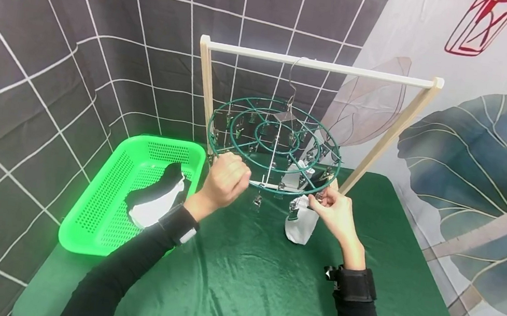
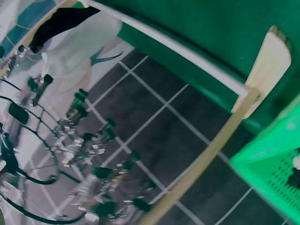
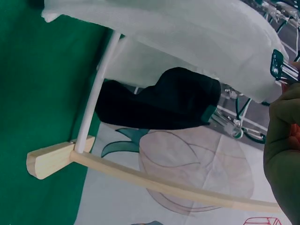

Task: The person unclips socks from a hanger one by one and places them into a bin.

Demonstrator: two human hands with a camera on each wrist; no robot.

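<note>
A round green clip hanger (image 1: 268, 167) hangs by a hook from a wooden rack. At its near left rim my left hand (image 1: 226, 182) grips the ring with curled fingers. My right hand (image 1: 336, 209) pinches a metal clip at the near right rim. In the right wrist view a green-tipped clip (image 3: 277, 64) sits at the fingers of that hand, against a white sock (image 3: 164, 33). This sock (image 1: 300, 226) hangs below the rim in the head view. Behind it hang a black sock (image 3: 159, 103) and another white sock (image 3: 150, 61).
A green plastic basket (image 1: 86, 222) stands at the left, with black and white socks (image 1: 160, 197) inside. The wooden rack's top bar (image 1: 362, 73) spans above the hanger, on uprights at both sides. Several free clips (image 2: 105, 173) dangle from the rings. A green cloth (image 1: 238, 292) covers the table.
</note>
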